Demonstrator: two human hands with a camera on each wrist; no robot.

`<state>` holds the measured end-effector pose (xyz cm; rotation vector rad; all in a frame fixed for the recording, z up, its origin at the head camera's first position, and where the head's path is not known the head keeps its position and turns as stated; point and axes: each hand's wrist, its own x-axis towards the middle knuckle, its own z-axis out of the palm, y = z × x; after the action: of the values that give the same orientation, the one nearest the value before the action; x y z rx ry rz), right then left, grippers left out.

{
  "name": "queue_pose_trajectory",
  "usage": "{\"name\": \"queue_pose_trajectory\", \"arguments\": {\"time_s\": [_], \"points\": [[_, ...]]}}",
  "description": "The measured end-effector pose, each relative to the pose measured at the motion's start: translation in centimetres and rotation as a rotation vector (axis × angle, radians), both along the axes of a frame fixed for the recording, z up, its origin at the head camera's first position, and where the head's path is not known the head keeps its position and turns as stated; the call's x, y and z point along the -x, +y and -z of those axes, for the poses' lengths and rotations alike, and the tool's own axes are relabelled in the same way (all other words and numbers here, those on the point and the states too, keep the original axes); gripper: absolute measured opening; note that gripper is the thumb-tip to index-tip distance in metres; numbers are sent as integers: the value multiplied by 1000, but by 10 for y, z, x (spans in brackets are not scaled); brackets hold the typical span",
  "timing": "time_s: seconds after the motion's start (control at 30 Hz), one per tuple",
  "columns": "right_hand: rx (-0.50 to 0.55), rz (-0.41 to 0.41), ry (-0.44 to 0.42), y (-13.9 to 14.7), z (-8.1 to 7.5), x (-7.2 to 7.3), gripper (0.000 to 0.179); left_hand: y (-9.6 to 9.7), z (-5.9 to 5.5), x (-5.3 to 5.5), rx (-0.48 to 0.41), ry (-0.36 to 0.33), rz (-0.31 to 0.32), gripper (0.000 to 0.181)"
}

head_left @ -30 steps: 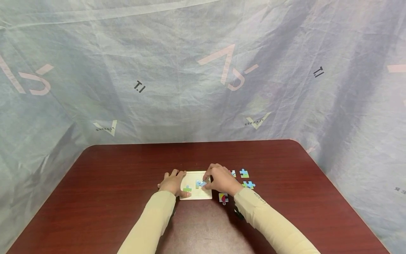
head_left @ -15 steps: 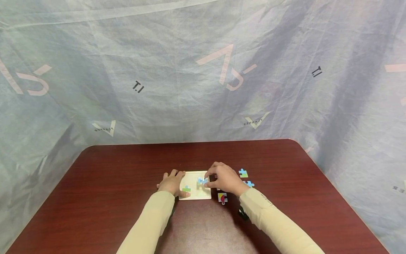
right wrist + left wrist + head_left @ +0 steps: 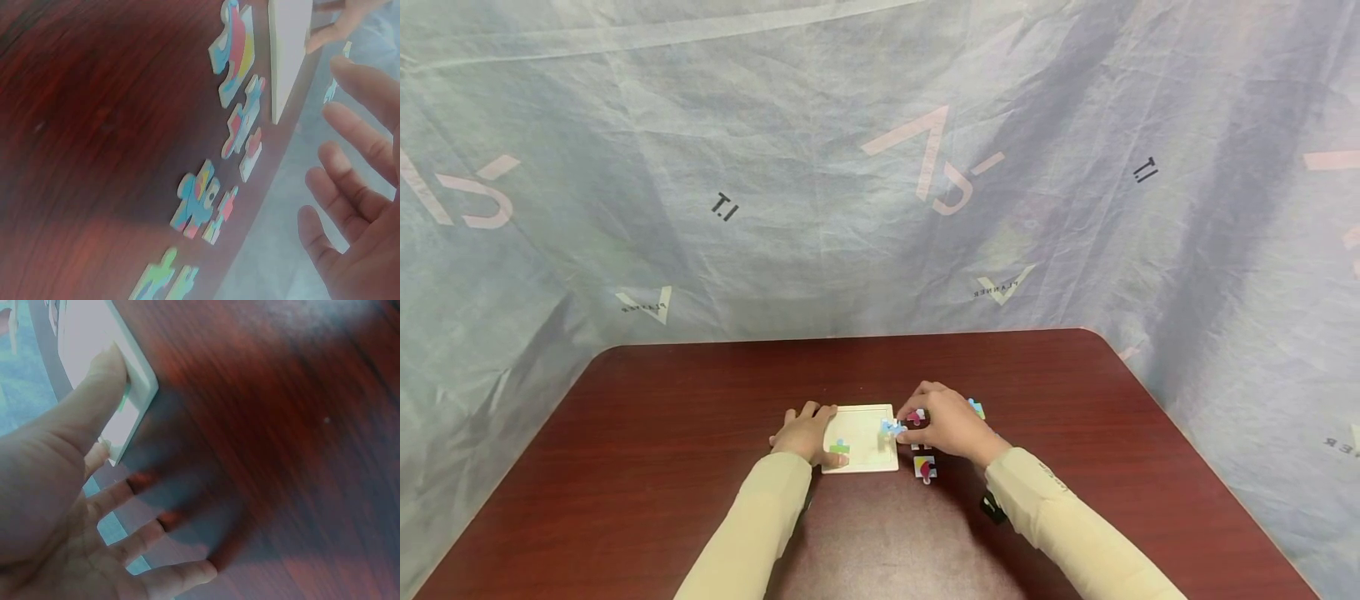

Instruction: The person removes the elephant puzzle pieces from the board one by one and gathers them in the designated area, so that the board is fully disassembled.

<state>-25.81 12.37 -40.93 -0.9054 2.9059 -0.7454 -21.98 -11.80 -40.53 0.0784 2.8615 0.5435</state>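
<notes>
A pale wooden puzzle tray [image 3: 867,421] lies on the dark red table. My left hand [image 3: 801,436] rests at its left side, fingers spread; in the left wrist view the thumb of this hand [image 3: 44,475] lies over the tray's rim [image 3: 142,375]. Beside that thumb sits a green and blue jigsaw piece [image 3: 839,448] in the tray's near left corner. My right hand [image 3: 953,423] pinches a light blue jigsaw piece [image 3: 891,427] by its right side, over the tray's right edge. In the right wrist view the held piece [image 3: 330,91] is partly hidden behind the fingertips.
Loose jigsaw pieces lie right of the tray, among them a yellow and red piece [image 3: 925,468] and a blue and green piece [image 3: 977,409]. Several more, such as one with an eye [image 3: 200,197], show in the right wrist view. A grey cloth [image 3: 820,208] hangs behind the table.
My right hand has moved to the right, carrying the light blue piece from the tray's middle to its right edge. The left hand stays where it was.
</notes>
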Motion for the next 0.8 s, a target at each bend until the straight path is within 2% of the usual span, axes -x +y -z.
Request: {"name": "queue_pose_trajectory", "arguments": {"time_s": [0.23,0.33,0.37,0.43,0.57,0.6,0.7,0.8], "points": [[-14,11,34,12,0,-3,22,-2,5,3,-3,-3,-3,81],[-9,12,33,18,0,-5,23,-2,10,5,-1,2,-8,82],[-10,14,36,20,1,-5,23,-4,17,8,9,19,-3,82],[-10,19,41,25,1,-7,23,-4,20,9,14,23,-4,82],[-20,29,62,35,2,-10,21,-3,15,8,9,15,-4,81],[-15,27,64,38,2,-10,21,-1,8,4,-2,-1,-10,81],[-10,21,68,46,3,-12,20,0,1,1,-3,-1,-5,81],[-19,26,54,53,5,-13,21,0,0,0,-4,0,-7,80]]}}
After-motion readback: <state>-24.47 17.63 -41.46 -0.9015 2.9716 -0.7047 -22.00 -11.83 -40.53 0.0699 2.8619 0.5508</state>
